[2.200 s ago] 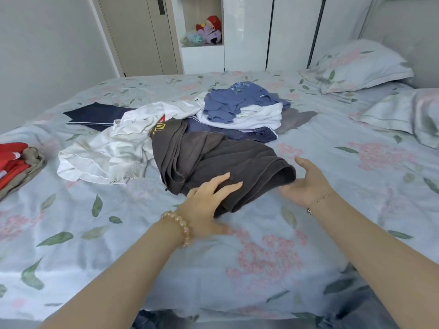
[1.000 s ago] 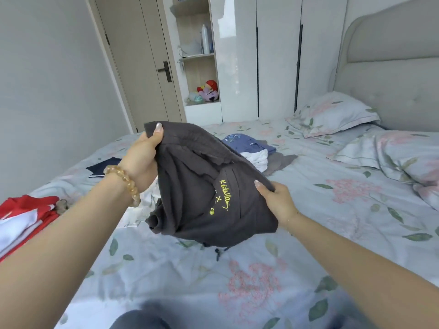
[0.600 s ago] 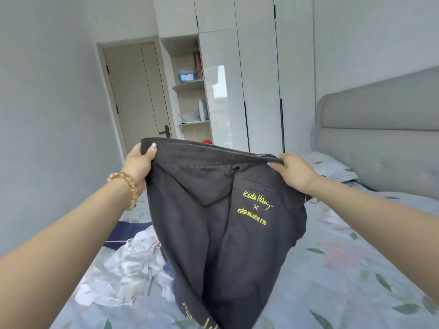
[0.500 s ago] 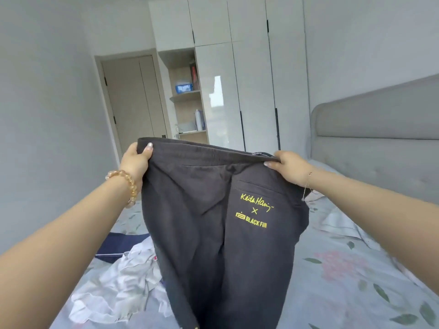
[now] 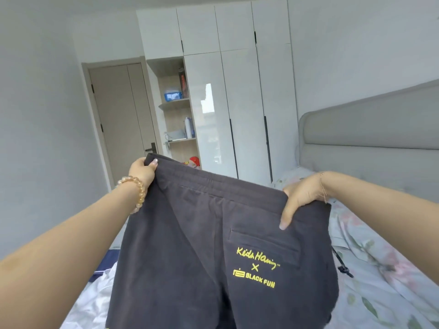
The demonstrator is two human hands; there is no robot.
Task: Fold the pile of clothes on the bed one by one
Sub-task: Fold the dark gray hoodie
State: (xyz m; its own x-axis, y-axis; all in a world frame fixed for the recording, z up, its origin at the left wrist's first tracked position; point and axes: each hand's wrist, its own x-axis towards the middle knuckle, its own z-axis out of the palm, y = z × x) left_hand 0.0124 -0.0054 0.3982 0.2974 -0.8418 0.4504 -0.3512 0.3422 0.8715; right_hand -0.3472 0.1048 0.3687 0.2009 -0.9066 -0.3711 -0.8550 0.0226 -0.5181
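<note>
A pair of dark grey trousers (image 5: 194,245) with yellow lettering below a back pocket hangs in the air in front of me, stretched flat by its waistband. My left hand (image 5: 142,170) pinches the left end of the waistband, thumb on the near side. My right hand (image 5: 299,197) grips the right end, thumb lying down over the cloth. The trousers hide most of the clothes pile; a white garment (image 5: 95,302) and a dark blue one (image 5: 107,260) show at lower left on the bed (image 5: 370,269).
The floral bedspread runs to the right, under a grey padded headboard (image 5: 370,131). White wardrobes (image 5: 237,103) with open shelves and a closed door (image 5: 121,119) stand behind. A grey wall lies on the left.
Both hands lifted the trousers off the bed and spread them by the waistband. In the last half second my hands moved farther apart and the waistband pulled taut.
</note>
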